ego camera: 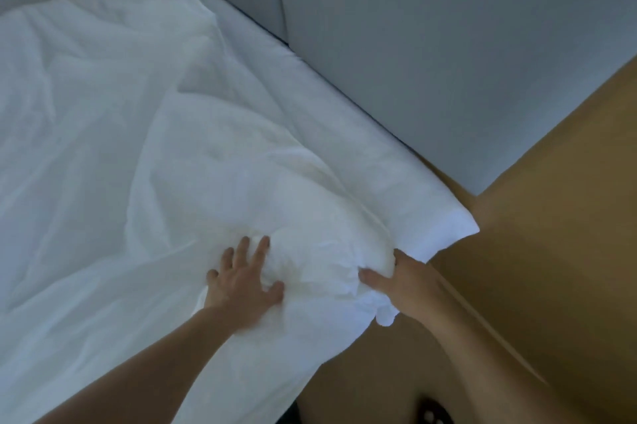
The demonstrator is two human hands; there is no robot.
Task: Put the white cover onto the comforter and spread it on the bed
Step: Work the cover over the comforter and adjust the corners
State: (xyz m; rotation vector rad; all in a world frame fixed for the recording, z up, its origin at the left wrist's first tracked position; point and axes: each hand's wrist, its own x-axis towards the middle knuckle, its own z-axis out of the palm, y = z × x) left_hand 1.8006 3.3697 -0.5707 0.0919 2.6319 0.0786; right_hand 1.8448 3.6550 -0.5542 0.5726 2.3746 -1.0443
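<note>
The white cover [113, 133] lies rumpled over most of the bed, with the bulk of the comforter [320, 244] bunched under it near the bed's corner. My left hand [243, 280] presses on that bulge with fingers spread. My right hand [401, 280] grips the cover's corner at the bed edge, thumb on top and fingers tucked beneath the cloth. A flap of the cover hangs off the edge below my right hand.
The mattress edge in a white sheet [348, 106] runs along the grey padded headboard [431, 44]. A tan wooden floor [551, 234] lies to the right. A dark object [431, 411] shows at the bottom edge.
</note>
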